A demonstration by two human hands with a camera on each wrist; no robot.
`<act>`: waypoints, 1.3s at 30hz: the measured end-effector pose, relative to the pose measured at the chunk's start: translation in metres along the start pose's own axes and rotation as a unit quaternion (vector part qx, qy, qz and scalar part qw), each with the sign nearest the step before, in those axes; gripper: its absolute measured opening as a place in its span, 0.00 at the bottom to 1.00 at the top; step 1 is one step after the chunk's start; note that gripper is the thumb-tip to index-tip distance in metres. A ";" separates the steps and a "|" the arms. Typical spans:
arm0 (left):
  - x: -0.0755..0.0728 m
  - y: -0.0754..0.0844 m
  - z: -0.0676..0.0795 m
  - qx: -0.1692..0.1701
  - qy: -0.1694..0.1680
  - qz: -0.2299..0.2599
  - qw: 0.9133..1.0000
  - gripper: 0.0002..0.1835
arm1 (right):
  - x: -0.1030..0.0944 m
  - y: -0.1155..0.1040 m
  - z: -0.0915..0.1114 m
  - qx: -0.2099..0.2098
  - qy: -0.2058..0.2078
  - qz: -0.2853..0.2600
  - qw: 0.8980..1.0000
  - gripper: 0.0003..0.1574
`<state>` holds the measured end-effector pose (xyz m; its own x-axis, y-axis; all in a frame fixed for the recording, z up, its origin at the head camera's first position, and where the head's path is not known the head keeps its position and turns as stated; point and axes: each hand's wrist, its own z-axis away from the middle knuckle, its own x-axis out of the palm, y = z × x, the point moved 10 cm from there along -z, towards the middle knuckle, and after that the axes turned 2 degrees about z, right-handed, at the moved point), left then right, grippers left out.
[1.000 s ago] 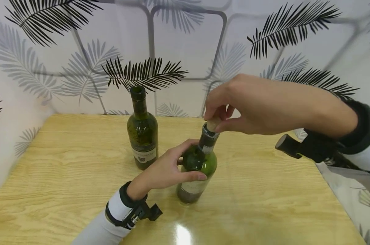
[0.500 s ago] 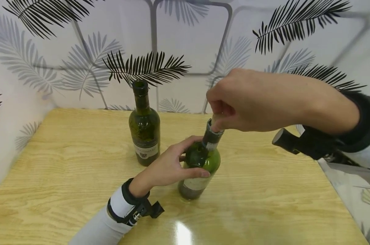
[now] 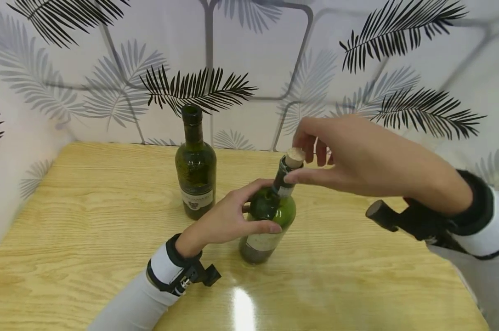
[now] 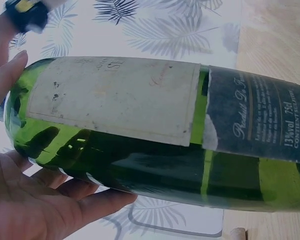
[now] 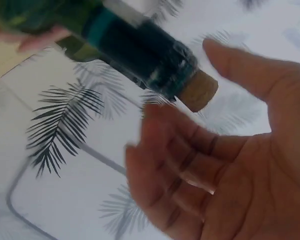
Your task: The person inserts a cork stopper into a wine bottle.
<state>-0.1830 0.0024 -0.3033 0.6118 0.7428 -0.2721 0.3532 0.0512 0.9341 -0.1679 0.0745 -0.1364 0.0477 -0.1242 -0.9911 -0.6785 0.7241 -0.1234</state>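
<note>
A green wine bottle [image 3: 288,215] stands on the table, its cream label facing the left wrist view. My left hand [image 3: 230,218] grips it round the shoulder, thumb on the near side and fingers behind. A tan cork [image 3: 295,157] sits in the bottle's mouth with its upper part sticking out, also plain in the right wrist view as a cork end [image 5: 200,91]. Around the neck, my right hand [image 3: 353,154] is spread, thumb on one side and loosely bent fingers on the other. The right wrist view shows thumb and fingers apart from the cork.
Another green wine bottle [image 3: 195,165], uncorked, stands behind and left on the wooden table [image 3: 88,220]. A leaf-patterned backdrop [image 3: 249,59] rises behind the table. In the left wrist view a small tan cylinder [image 4: 237,233] shows at the bottom edge.
My right hand pressed and pinched the cork at the mouth, then let go and spread its fingers, leaving the cork in view. The left hand keeps its grip on the bottle.
</note>
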 end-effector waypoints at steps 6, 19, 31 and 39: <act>-0.005 -0.010 -0.002 -0.026 0.047 0.011 0.999 0.42 | 0.076 0.029 0.026 0.023 0.035 -0.216 0.976 0.51; -0.039 0.019 0.011 0.011 0.127 -0.097 0.987 0.30 | 0.134 0.024 0.017 0.037 0.242 -0.276 0.930 0.45; -0.173 0.063 0.083 0.085 0.393 -0.127 0.907 0.36 | 0.117 0.114 0.047 0.132 0.299 -0.236 0.915 0.47; -0.162 -0.019 0.048 -0.060 0.192 -0.098 0.975 0.38 | 0.119 0.180 0.064 0.207 0.291 -0.254 0.899 0.45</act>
<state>-0.2546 -0.1514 -0.2878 0.2223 0.9054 -0.3618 0.3372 0.2768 0.8998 -0.2374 0.2329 -0.2797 -0.1992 -0.7569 -0.6224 -0.3402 0.6490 -0.6805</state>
